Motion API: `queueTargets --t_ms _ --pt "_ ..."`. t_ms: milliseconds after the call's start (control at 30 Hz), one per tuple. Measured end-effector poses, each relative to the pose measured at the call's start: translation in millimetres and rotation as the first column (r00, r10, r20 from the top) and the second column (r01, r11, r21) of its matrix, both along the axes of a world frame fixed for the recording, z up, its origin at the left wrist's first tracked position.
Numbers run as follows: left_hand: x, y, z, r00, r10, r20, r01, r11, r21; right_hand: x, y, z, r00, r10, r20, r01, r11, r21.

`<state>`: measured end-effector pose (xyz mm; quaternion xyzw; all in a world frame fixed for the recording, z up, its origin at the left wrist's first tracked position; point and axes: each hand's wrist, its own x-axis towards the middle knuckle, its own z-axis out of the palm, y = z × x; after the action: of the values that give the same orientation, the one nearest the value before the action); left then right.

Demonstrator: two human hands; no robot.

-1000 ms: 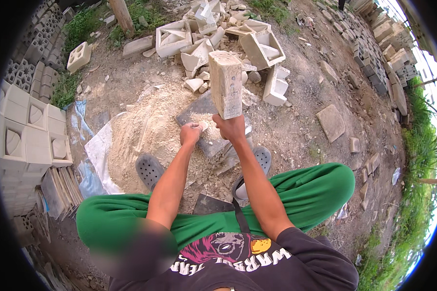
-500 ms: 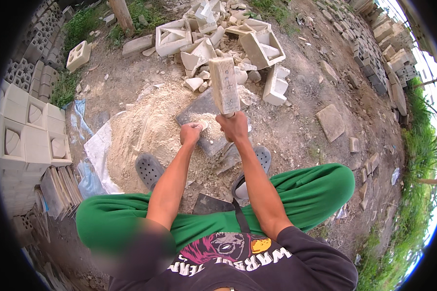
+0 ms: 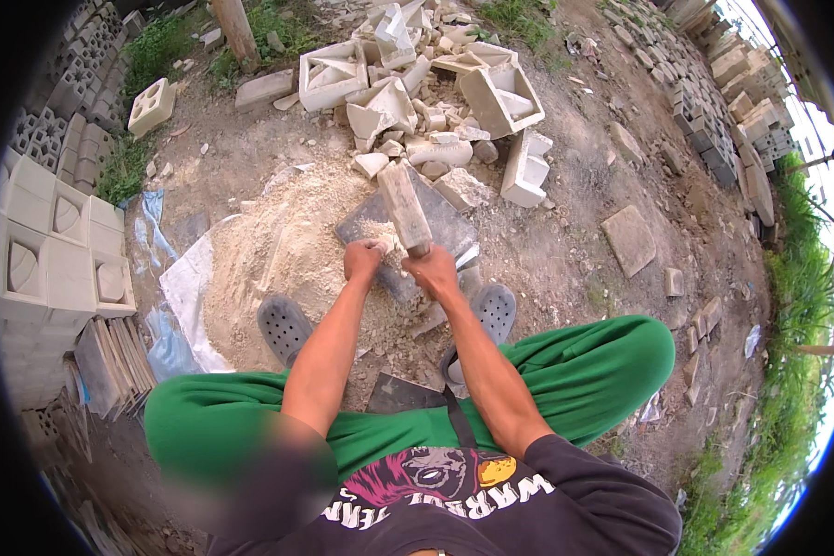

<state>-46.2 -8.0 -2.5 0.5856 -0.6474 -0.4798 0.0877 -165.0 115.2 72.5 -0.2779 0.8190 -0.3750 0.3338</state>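
Observation:
In my right hand I grip the handle of a wooden mallet, a thick block-shaped head with a short round handle. The mallet's head is low over a dark square slab strewn with pale crumbs. Close beside it, my left hand is closed at the slab's left part, its fingers pinched round a small pale block fragment that is mostly hidden now. A mound of pale crushed grit spreads left of the slab, partly over a white sheet.
Beyond the slab lies a heap of broken pale blocks. Pale hollow blocks are stacked at the left, above leaning thin boards. A flat stone lies to the right. My grey clogs flank the work spot.
The mallet has come down from a raised position, moving left and toward me with my right hand. My left hand stays nearly in place, and my right foot has shifted slightly.

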Motion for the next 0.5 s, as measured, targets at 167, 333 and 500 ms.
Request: queueTargets --t_ms 167,333,500 --pt "4 3 3 0.998 0.062 -0.032 -0.061 0.998 0.029 -4 -29 45 0.993 -0.049 -0.111 0.032 0.989 -0.144" --pt "7 -1 1 0.998 0.068 -0.010 -0.067 0.996 0.058 24 6 -13 0.991 -0.033 0.132 0.015 0.991 0.135" --pt "-9 4 5 0.997 0.065 0.051 -0.066 0.997 0.028 0 19 -61 0.990 -0.115 0.084 0.100 0.982 0.162"
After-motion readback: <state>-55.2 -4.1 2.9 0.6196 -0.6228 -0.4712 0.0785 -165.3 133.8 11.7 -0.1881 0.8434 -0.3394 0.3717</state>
